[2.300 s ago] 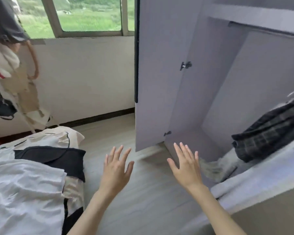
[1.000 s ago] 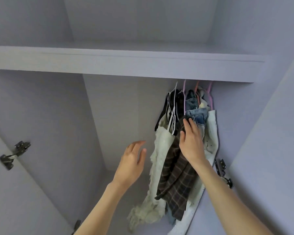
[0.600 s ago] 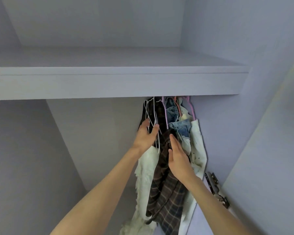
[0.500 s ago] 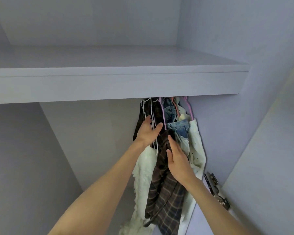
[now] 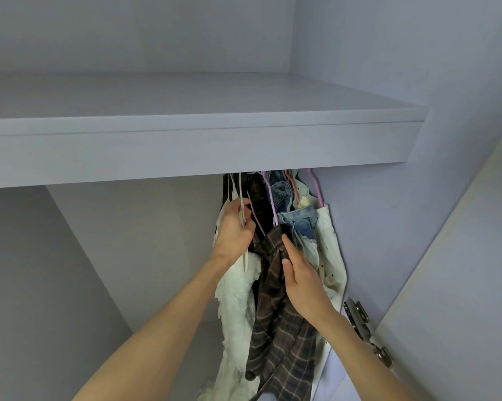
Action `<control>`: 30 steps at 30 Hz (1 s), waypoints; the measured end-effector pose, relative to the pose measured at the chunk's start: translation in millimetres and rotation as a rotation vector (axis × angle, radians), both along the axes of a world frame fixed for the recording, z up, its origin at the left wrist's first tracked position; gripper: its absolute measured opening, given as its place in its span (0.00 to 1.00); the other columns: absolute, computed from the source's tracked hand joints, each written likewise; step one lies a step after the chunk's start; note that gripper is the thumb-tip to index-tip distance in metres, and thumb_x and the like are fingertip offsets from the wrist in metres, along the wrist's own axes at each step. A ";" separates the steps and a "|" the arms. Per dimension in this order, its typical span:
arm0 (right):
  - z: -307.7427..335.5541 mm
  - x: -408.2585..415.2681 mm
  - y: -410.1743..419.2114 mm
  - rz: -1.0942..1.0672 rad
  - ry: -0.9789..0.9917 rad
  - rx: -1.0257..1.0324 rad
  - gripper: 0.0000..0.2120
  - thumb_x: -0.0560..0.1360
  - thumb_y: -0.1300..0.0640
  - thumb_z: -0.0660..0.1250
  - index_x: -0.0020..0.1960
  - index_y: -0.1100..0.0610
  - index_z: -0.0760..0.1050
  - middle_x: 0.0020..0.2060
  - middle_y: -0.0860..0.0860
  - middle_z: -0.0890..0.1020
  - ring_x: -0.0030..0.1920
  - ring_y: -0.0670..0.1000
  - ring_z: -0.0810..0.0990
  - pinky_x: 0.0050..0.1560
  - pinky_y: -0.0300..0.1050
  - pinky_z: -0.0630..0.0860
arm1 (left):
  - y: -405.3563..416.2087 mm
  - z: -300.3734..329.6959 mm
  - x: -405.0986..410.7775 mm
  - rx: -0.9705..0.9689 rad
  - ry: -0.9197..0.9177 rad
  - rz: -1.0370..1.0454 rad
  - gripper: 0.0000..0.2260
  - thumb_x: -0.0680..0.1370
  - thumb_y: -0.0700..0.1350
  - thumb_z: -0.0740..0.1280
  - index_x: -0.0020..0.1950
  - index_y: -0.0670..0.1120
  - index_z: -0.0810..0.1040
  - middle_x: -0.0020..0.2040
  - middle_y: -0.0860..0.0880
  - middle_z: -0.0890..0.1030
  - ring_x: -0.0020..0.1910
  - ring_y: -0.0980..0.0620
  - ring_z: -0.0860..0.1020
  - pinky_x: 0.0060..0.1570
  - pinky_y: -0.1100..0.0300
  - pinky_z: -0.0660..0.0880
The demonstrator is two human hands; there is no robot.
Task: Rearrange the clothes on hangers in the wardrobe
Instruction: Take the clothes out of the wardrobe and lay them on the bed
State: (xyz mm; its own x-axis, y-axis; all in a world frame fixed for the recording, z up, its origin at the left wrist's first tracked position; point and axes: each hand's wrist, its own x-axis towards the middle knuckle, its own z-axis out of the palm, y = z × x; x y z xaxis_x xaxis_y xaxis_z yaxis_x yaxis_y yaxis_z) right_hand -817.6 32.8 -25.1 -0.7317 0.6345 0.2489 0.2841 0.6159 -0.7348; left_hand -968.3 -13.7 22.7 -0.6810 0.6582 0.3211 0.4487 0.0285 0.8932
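Basically, everything is bunched at the right end of the wardrobe, under the shelf [image 5: 203, 146].

- Right hand [image 5: 303, 280]: nearest, below the shelf's right end. Fingers straight and flat against the plaid shirt [image 5: 278, 328], thumb alongside; pressing it, not gripping.
- Plaid shirt: hangs in the middle of the bunch, well below the shelf. Soft, limp, light by the look of it. Pulling on the cloth would likely drag it off its hanger, so I'd take it at the hanger neck.
- Left hand [image 5: 234, 230]: up and left of the right one, closer to the shelf. Fingers curled round the thin white hangers [image 5: 239, 198], clasping several wires together.
- White hangers: thin, stiff, probably springy and prone to tangling. Best separated one at a time near the hooks.
- Fuzzy white garment [image 5: 235, 311]: left edge of the bunch, below the left hand. Soft, ragged-edged, likely to snag.
- Denim piece [image 5: 300, 221]: further back, just under the shelf, right of the purple hanger [image 5: 270, 198]. Judged the heaviest and stiffest item here.
- Cream dotted garment [image 5: 332, 256]: rightmost, against the side wall. Light and floppy.
- Rail and hooks are hidden behind the shelf's front edge; can't tell their order.
- Door hinge [image 5: 365, 331]: low right of the bunch, a snag risk for loose cloth.
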 end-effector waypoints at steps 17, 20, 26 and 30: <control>47.0 -87.6 -77.9 0.204 0.021 -0.195 0.15 0.80 0.58 0.58 0.64 0.63 0.73 0.57 0.56 0.79 0.58 0.52 0.77 0.57 0.36 0.69 | -167.7 -65.6 25.9 -0.184 0.072 0.271 0.14 0.79 0.37 0.59 0.64 0.45 0.68 0.56 0.52 0.72 0.54 0.56 0.73 0.52 0.66 0.68; 56.9 -124.3 -112.3 0.286 0.008 -0.693 0.15 0.79 0.57 0.60 0.59 0.68 0.73 0.51 0.62 0.80 0.51 0.57 0.80 0.57 0.48 0.76 | -195.0 -73.6 39.1 -0.242 0.127 0.297 0.14 0.78 0.37 0.59 0.63 0.47 0.69 0.56 0.53 0.72 0.55 0.55 0.72 0.55 0.62 0.69; 48.3 -159.5 -163.2 0.274 -0.109 -0.835 0.11 0.79 0.57 0.61 0.39 0.60 0.72 0.29 0.52 0.70 0.27 0.48 0.67 0.29 0.40 0.68 | -251.6 -79.2 41.8 -0.366 0.209 0.261 0.13 0.79 0.47 0.59 0.62 0.46 0.70 0.60 0.54 0.71 0.59 0.58 0.70 0.58 0.65 0.66; 39.6 -155.2 -172.9 0.361 -0.212 -0.537 0.15 0.80 0.54 0.57 0.44 0.59 0.79 0.33 0.52 0.72 0.30 0.48 0.66 0.33 0.38 0.62 | -292.6 -79.5 23.9 -0.344 0.234 0.334 0.19 0.78 0.57 0.56 0.64 0.49 0.71 0.58 0.57 0.72 0.58 0.62 0.69 0.58 0.68 0.64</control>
State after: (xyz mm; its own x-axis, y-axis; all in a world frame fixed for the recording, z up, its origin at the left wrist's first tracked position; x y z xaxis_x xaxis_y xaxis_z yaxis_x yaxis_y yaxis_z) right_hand -972.9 -140.2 14.5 -0.9191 0.3369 -0.2043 0.3007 0.2646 -0.9163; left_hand -944.4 -306.3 -56.8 -0.8076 0.5115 0.2934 0.5512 0.4779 0.6839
